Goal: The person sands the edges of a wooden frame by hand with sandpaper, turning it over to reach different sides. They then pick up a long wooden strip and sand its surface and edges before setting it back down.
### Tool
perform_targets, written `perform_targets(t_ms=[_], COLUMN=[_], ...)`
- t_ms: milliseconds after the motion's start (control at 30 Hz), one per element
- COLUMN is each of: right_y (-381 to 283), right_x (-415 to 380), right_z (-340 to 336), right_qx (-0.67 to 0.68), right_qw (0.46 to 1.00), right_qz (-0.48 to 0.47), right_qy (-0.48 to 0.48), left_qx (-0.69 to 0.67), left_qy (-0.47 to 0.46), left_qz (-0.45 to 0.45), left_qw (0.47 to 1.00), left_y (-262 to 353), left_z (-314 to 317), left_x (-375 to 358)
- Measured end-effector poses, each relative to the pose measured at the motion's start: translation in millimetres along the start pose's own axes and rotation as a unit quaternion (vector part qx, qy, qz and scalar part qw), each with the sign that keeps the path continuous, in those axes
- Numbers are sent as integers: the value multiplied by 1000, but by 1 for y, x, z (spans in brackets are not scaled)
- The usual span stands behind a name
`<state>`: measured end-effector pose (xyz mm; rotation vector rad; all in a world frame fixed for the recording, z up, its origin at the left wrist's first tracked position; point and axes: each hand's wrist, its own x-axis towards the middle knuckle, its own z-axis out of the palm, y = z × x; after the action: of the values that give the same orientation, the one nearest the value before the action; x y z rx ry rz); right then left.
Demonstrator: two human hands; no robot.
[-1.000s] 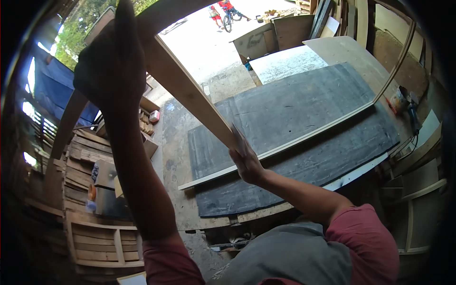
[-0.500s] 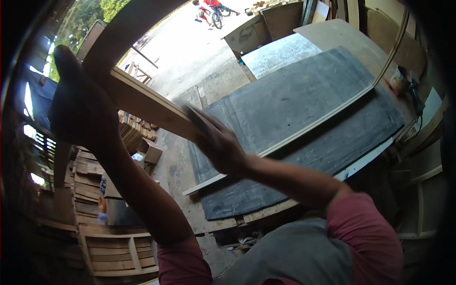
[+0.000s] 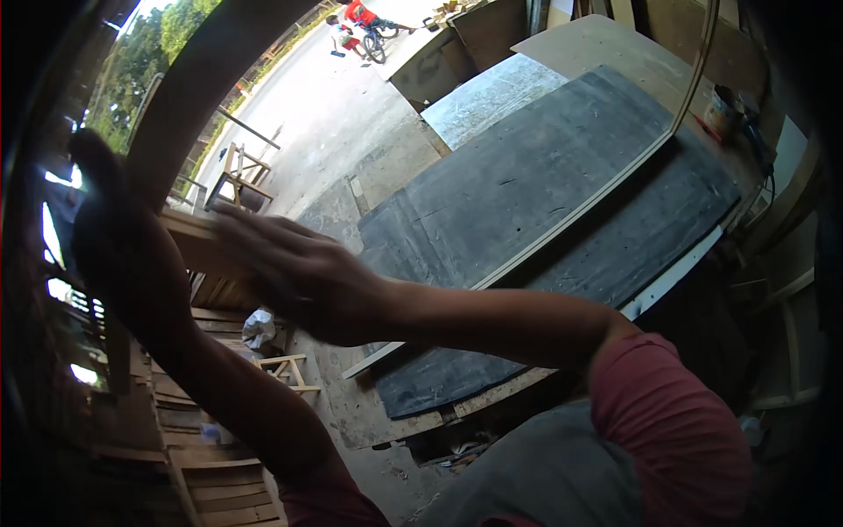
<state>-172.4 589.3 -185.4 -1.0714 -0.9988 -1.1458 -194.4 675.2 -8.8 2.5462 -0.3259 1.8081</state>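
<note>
My left hand [image 3: 127, 237] is raised at the left in deep shade, thumb up, and grips a pale wooden bar [image 3: 195, 246] where it meets a broad dark wooden piece [image 3: 206, 83] rising past the top of the view. On the bar lies my right hand [image 3: 320, 285], its fingers stretched along the upper edge and smeared by motion. Whatever may be under that palm is hidden. Below and to the right, a dark grey board [image 3: 527, 184] rests on the bench, with a long thin pale strip [image 3: 575, 211] across it.
Stacked wood pieces [image 3: 224, 492] lie at lower left, near a small wooden frame [image 3: 294, 373]. A container [image 3: 722, 110] stands on the bench at right. Outside are a wooden stand [image 3: 241, 176] and people with a bicycle [image 3: 375, 44].
My right hand has slid left along the bar, close to my left hand. My left hand appears slightly lower and further left as the view has shifted.
</note>
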Motion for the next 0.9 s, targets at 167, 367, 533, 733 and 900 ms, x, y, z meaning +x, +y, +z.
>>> perform_targets(t_ms=[167, 367, 533, 733, 900], right_y=[1, 8, 4, 6, 4], right_x=[-41, -99, 20, -116, 20], right_z=[-14, -27, 1, -38, -4], right_qx=[-1, -17, 62, -22, 39], right_qw=[996, 989, 997, 978, 998], right_qz=[66, 131, 40, 176, -6], right_qy=[-55, -59, -38, -106, -57], left_qx=[130, 63, 83, 11, 30], left_qy=[108, 86, 103, 16, 43], left_qz=[4, -95, 28, -100, -122], left_qw=[986, 990, 991, 995, 991], left_y=[-3, 11, 4, 20, 22], left_z=[12, 9, 11, 2, 8], left_x=[-16, -21, -18, -19, -18])
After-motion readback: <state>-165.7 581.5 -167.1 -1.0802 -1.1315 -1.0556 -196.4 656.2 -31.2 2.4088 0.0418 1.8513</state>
